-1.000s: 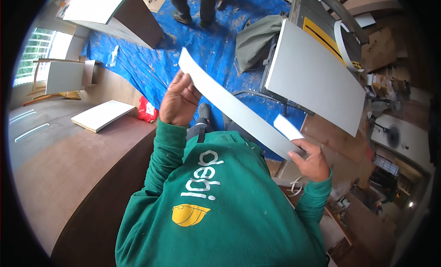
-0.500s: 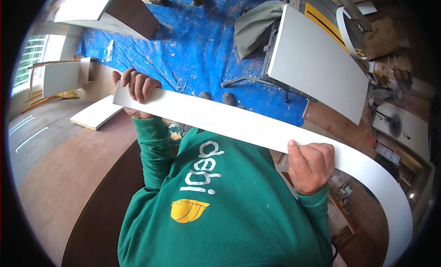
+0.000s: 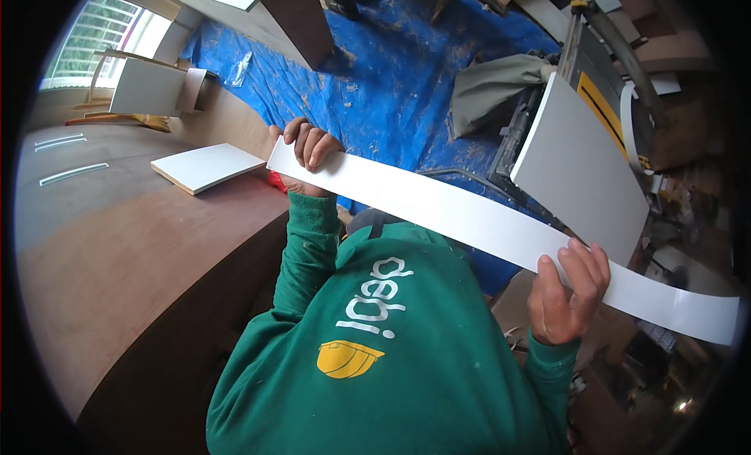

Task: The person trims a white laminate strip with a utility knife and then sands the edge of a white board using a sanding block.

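Note:
A long white flexible strip (image 3: 438, 205) stretches across in front of my chest, slanting down from left to right. My left hand (image 3: 311, 148) grips its left end, the fingers bent over the upper edge and the rest of the hand behind and below. Toward its other end, my right hand (image 3: 569, 294) holds the strip from below, with several fingertips lying across its face. Past that hand, the strip sags a little and runs out to the right rim of the view. Where my right thumb rests is hard to make out.
Left of me, a white board (image 3: 207, 165) lies on a brown work surface (image 3: 117, 244). On the right, a large white panel (image 3: 579, 173) leans at a machine with a yellow insert (image 3: 602, 115). Blue sheeting (image 3: 383, 87) covers the floor; a person's leg (image 3: 342, 1) shows at the top.
My view has turned, shifting the room rightward and down. The strip's right end, curving down before, now points right. My right hand has gone from curled fingers to straighter fingers over the strip.

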Action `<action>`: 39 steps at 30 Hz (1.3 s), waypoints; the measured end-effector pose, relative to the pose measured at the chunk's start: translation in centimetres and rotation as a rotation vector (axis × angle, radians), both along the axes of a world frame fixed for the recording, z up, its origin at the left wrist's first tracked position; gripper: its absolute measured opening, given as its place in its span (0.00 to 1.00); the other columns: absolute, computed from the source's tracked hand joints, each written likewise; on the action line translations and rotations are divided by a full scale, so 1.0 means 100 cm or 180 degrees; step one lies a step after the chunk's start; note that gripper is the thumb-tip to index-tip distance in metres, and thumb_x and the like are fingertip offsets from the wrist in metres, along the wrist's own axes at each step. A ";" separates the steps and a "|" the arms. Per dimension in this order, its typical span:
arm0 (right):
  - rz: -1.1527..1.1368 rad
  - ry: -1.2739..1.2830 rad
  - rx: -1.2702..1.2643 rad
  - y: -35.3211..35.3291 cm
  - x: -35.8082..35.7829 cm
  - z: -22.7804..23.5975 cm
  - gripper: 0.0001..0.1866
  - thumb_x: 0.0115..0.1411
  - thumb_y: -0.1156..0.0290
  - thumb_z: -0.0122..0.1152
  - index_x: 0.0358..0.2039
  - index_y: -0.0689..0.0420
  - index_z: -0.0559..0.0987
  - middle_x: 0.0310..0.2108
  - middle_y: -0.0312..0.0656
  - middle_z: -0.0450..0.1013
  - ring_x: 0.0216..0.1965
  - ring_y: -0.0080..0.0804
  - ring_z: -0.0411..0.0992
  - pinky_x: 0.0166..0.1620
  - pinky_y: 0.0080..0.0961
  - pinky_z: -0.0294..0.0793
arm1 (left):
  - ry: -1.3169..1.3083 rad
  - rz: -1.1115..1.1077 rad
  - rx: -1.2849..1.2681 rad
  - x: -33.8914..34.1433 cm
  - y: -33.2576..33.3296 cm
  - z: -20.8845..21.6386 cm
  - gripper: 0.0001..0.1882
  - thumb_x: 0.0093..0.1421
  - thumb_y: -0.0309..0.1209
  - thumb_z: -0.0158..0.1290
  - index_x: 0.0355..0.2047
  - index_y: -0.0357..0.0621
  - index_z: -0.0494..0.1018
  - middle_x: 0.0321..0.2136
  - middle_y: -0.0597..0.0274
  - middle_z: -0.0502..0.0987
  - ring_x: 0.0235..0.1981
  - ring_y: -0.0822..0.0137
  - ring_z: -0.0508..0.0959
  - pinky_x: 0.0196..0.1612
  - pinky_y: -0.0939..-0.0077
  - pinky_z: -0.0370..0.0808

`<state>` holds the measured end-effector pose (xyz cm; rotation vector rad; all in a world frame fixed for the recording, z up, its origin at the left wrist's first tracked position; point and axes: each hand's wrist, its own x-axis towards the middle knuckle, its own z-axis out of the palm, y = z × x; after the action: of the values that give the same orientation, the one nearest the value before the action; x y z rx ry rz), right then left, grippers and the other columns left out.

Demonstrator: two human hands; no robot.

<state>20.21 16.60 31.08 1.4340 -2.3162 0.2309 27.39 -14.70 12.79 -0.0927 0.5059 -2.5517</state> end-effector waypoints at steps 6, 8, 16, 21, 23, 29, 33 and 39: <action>0.0162 -0.0413 0.0123 -0.027 -0.030 -0.004 0.09 0.49 0.84 0.59 0.33 0.63 0.79 0.32 0.45 0.75 0.37 0.43 0.77 0.42 0.38 0.78 | -0.0331 -0.0261 -0.0140 0.002 -0.011 -0.003 0.16 0.64 0.42 0.47 0.30 0.40 0.65 0.14 0.68 0.58 0.18 0.72 0.62 0.32 0.76 0.67; 0.0274 -0.0654 0.0314 -0.032 -0.039 -0.007 0.11 0.48 0.82 0.62 0.35 0.63 0.79 0.28 0.43 0.73 0.30 0.39 0.75 0.34 0.37 0.75 | -0.0816 -0.0238 -0.0352 -0.003 -0.003 0.012 0.18 0.64 0.44 0.47 0.39 0.38 0.67 0.22 0.64 0.67 0.25 0.70 0.69 0.37 0.73 0.70; 0.0166 -0.2185 -0.0694 -0.118 -0.089 -0.028 0.11 0.55 0.75 0.62 0.38 0.63 0.76 0.26 0.51 0.74 0.26 0.52 0.74 0.27 0.38 0.73 | -0.1252 -0.1045 -0.1842 -0.065 0.055 0.067 0.22 0.61 0.22 0.51 0.55 0.41 0.62 0.45 0.57 0.74 0.43 0.64 0.77 0.46 0.63 0.78; 0.0254 -0.2445 -0.1567 -0.176 -0.136 -0.067 0.16 0.58 0.70 0.60 0.47 0.56 0.76 0.30 0.51 0.74 0.32 0.47 0.77 0.30 0.36 0.74 | -0.1733 -0.0745 -0.2378 -0.121 0.022 0.067 0.21 0.62 0.23 0.49 0.55 0.39 0.62 0.46 0.56 0.74 0.46 0.63 0.77 0.45 0.65 0.79; 0.0269 -0.2285 -0.0941 -0.184 -0.157 -0.077 0.20 0.59 0.66 0.61 0.52 0.51 0.75 0.27 0.47 0.70 0.26 0.45 0.74 0.29 0.37 0.74 | -0.1831 -0.0667 -0.2689 -0.143 -0.001 0.071 0.21 0.61 0.23 0.49 0.55 0.39 0.61 0.46 0.56 0.74 0.45 0.63 0.77 0.44 0.68 0.80; 0.0431 -0.2151 -0.0615 -0.230 -0.210 -0.102 0.34 0.53 0.60 0.66 0.61 0.44 0.67 0.30 0.46 0.65 0.26 0.45 0.72 0.31 0.39 0.75 | -0.2265 -0.0135 -0.2945 -0.211 -0.056 0.059 0.23 0.59 0.21 0.51 0.55 0.39 0.63 0.44 0.56 0.75 0.43 0.64 0.78 0.38 0.70 0.82; 0.0352 -0.1800 -0.0475 -0.248 -0.236 -0.134 0.41 0.46 0.69 0.69 0.63 0.41 0.64 0.30 0.45 0.64 0.28 0.44 0.72 0.31 0.37 0.75 | -0.2573 0.0244 -0.3011 -0.237 -0.131 0.048 0.20 0.58 0.20 0.48 0.52 0.38 0.66 0.42 0.57 0.76 0.38 0.62 0.80 0.35 0.68 0.83; 0.0181 -0.1698 -0.0531 -0.254 -0.258 -0.167 0.36 0.45 0.70 0.68 0.58 0.42 0.71 0.31 0.42 0.65 0.26 0.40 0.72 0.29 0.36 0.74 | -0.2923 0.0764 -0.3219 -0.248 -0.280 0.042 0.24 0.58 0.20 0.49 0.57 0.40 0.63 0.45 0.59 0.75 0.42 0.64 0.78 0.41 0.65 0.79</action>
<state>-5.55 -8.78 14.34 1.4877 -2.5787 0.8975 2.58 -42.70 17.00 0.5865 -1.0576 -2.0477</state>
